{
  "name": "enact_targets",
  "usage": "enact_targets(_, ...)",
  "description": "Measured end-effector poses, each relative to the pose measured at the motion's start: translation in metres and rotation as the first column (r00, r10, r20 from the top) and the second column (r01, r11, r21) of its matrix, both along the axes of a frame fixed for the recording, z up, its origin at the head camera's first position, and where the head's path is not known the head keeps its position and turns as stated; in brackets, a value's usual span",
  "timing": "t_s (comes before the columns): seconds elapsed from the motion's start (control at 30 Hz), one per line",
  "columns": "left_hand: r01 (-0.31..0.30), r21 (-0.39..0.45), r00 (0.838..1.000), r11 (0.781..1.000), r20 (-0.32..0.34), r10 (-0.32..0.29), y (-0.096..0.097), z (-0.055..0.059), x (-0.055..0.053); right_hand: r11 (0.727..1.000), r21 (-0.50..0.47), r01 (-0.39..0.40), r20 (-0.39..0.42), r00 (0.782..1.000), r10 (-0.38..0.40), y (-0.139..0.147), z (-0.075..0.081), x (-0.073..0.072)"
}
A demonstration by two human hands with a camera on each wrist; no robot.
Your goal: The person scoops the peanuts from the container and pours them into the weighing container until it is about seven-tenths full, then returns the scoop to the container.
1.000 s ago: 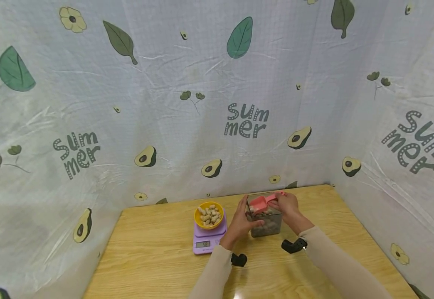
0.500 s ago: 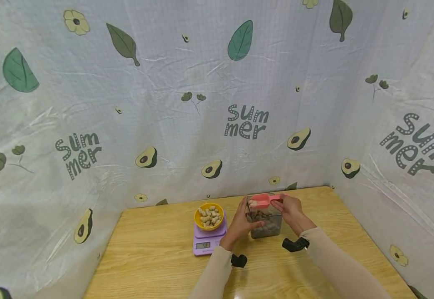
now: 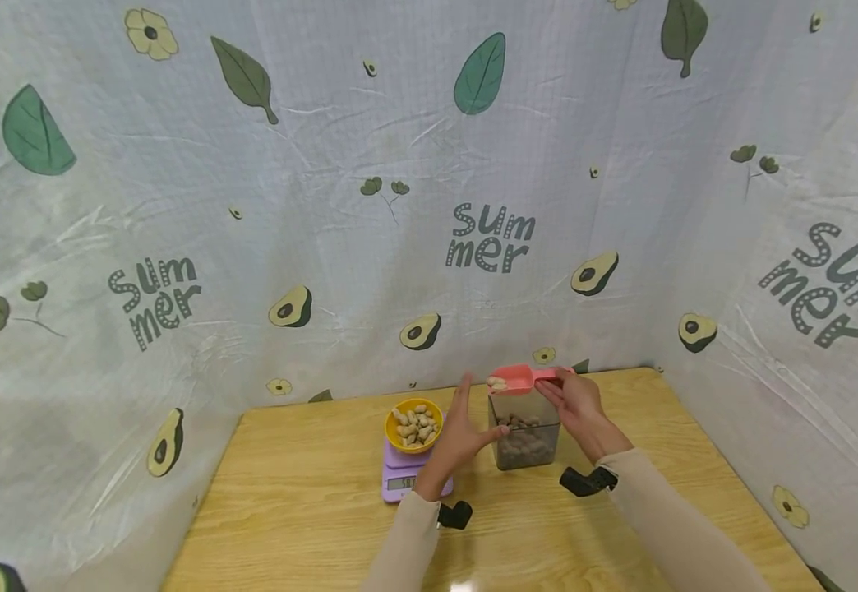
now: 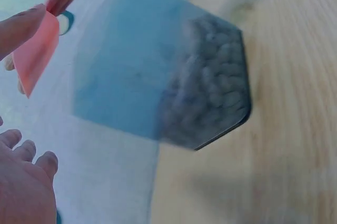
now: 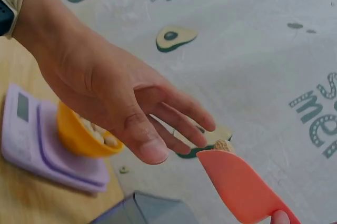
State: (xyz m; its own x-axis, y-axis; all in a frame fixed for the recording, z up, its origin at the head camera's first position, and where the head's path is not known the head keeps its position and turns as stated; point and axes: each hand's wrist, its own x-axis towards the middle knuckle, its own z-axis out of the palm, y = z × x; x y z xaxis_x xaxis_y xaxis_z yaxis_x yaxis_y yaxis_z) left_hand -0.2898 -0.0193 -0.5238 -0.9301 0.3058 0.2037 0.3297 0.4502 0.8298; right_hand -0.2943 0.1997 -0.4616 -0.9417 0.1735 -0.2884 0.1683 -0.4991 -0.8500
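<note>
My right hand (image 3: 577, 407) pinches the handle of a pink scoop (image 3: 515, 379), which hangs over a clear bin (image 3: 528, 448) with peanuts in its lower part. A few peanuts (image 3: 497, 384) lie at the scoop's front. To the left of the bin, my left hand (image 3: 458, 440) is spread with its fingers extended, holding nothing. The left wrist view shows a gap between that hand (image 4: 26, 182) and the bin (image 4: 158, 66). Close behind the left hand stands a yellow bowl (image 3: 392, 436) of peanuts on a purple kitchen scale (image 3: 395, 469).
The scale's display (image 3: 401, 483) is partly covered by my left forearm. All of this stands on a wooden table (image 3: 296, 493), whose back edge meets a printed white sheet (image 3: 355, 271). Another sheet face rises along the right side.
The scoop has come up out of the bin, carrying peanuts, and is now above its rim. My left hand has let go of the bin and moved left toward the scale.
</note>
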Motion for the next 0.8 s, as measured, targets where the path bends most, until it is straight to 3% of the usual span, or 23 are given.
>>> enact_targets(0.2, -0.054, 0.012, 0.997, 0.998, -0.053, 0.054, -0.027, 0.012, 0.009, 1.000, -0.019, -0.025, 0.001, 1.000, 0.026, -0.024, 0.010, -0.001)
enact_targets(0.37, -0.115, 0.043, 0.989, 0.992, -0.088, 0.118, -0.053, 0.014, 0.014, 0.998, -0.028, -0.050, 0.002, 0.999, 0.050, -0.044, 0.010, -0.006)
enact_targets(0.6, -0.200, 0.042, 0.974, 0.979, -0.103, 0.203, -0.089, 0.004, 0.015, 0.999, -0.006, -0.053, 0.014, 0.999, 0.053, -0.072, 0.005, -0.014)
enact_targets(0.8, -0.264, 0.003, 0.964, 0.965, -0.031, 0.264, -0.111, -0.010, 0.016, 0.999, 0.046, -0.023, 0.000, 1.000, 0.023, -0.096, -0.003, -0.019)
